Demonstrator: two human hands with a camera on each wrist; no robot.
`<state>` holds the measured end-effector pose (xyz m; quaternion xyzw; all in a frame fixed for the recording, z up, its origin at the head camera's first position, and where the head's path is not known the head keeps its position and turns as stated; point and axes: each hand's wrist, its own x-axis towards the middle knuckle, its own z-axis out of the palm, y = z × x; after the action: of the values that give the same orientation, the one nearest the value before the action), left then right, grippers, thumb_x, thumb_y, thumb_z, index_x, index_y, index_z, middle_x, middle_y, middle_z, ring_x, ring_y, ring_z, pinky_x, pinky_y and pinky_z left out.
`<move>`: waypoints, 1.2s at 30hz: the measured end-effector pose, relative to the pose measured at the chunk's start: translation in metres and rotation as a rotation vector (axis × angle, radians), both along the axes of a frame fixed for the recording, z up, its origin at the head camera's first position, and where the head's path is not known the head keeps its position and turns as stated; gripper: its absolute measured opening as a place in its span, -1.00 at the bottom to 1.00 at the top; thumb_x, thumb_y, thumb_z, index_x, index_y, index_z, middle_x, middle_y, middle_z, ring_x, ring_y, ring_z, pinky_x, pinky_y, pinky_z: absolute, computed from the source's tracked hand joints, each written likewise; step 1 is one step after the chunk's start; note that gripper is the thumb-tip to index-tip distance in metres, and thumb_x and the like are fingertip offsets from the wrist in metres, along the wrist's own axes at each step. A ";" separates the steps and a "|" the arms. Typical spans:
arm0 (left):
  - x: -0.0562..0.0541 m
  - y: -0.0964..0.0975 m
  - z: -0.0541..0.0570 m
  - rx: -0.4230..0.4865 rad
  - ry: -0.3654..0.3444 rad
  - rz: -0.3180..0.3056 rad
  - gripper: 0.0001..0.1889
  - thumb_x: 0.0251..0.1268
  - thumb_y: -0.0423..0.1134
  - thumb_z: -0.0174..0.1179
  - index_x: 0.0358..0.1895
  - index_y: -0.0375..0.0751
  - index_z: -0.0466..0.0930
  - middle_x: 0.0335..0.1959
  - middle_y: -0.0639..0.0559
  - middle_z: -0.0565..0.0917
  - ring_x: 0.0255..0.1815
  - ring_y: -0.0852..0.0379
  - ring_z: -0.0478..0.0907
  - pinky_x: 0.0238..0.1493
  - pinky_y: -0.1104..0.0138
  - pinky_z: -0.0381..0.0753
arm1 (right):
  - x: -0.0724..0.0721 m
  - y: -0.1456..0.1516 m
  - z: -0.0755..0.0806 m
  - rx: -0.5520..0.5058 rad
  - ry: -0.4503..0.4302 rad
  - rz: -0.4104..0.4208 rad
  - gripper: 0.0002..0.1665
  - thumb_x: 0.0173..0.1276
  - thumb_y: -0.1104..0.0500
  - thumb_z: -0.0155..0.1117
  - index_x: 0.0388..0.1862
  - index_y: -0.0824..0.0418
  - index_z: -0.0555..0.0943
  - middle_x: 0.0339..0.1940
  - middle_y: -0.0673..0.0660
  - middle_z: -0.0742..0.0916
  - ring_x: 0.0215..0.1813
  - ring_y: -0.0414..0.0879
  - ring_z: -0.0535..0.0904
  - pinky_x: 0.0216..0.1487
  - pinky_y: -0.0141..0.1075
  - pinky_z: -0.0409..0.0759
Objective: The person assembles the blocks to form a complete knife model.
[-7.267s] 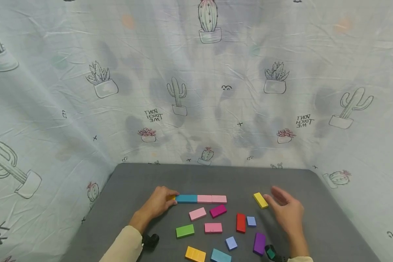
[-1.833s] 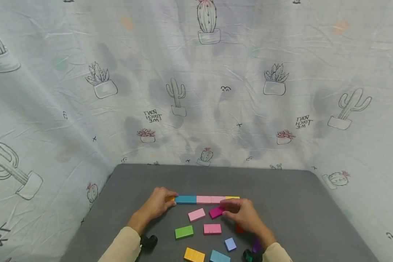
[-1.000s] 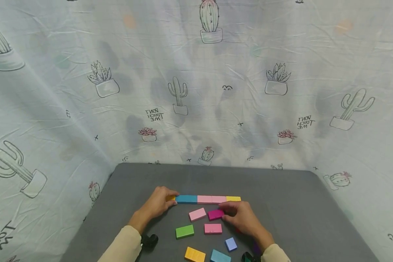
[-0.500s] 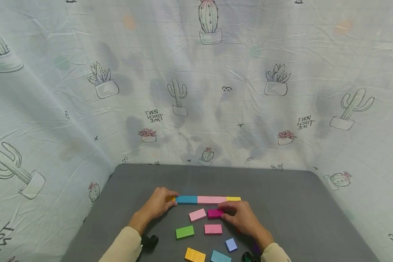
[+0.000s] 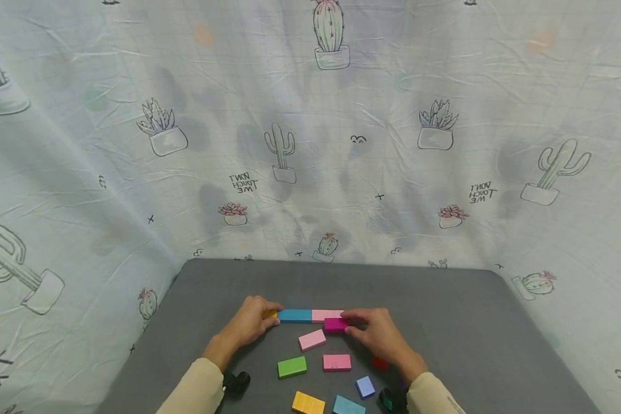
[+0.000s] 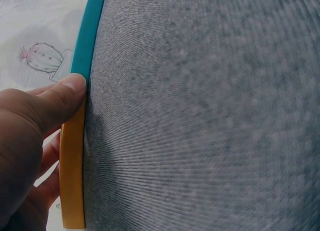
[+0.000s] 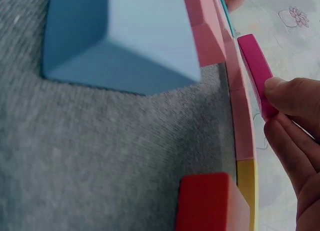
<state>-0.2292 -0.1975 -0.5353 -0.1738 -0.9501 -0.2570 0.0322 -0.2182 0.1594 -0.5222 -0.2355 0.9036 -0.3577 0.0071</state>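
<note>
A row of flat blocks lies across the grey table. From the left it has an orange block [image 6: 73, 171], a blue block [image 5: 296, 316], pink blocks [image 5: 322, 315] and a yellow block [image 7: 246, 181]. My left hand [image 5: 250, 319] grips the orange block at the row's left end, its thumb near the joint with the blue one. Between thumb and fingers, my right hand [image 5: 380, 333] pinches one end of a magenta block [image 5: 335, 325]. That block is lifted and overlaps the pink part of the row in the head view. The right hand hides the yellow block there.
Loose blocks lie nearer me: light pink [image 5: 312, 340], green [image 5: 292, 367], pink [image 5: 337, 362], small light blue [image 5: 365, 387], yellow-orange [image 5: 308, 402] and blue [image 5: 349, 405]. A red block [image 5: 380, 362] shows beside the right wrist. Behind the table hangs a cactus-print cloth [image 5: 310, 172].
The yellow block went from the right side to the row's right end. Since then my right hand turned the magenta block straight and lifted it toward the row. The left hand stayed put.
</note>
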 end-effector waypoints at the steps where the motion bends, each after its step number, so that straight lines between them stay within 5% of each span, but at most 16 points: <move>1: 0.000 0.000 0.000 0.002 -0.003 0.000 -0.73 0.35 -0.25 0.56 0.08 -0.07 0.89 0.02 0.03 0.87 0.04 0.02 0.69 0.23 -0.13 0.69 | -0.001 -0.001 -0.001 0.000 -0.004 0.006 -0.58 0.46 0.18 0.58 0.28 0.07 0.81 0.18 0.00 0.87 0.18 -0.04 0.84 0.18 -0.11 0.80; 36: -0.001 -0.002 0.001 0.020 0.010 -0.042 -0.74 0.36 -0.29 0.55 0.08 -0.12 0.88 0.01 0.01 0.87 0.02 0.04 0.73 0.13 -0.07 0.75 | -0.005 -0.017 -0.002 0.142 0.112 0.111 -0.56 0.43 0.23 0.59 0.27 0.07 0.81 0.17 0.03 0.88 0.18 -0.03 0.84 0.25 0.00 0.77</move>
<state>-0.2302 -0.1992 -0.5346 -0.1947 -0.9435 -0.2660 0.0333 -0.2235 0.1427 -0.5239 -0.3037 0.9112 -0.2783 -0.0071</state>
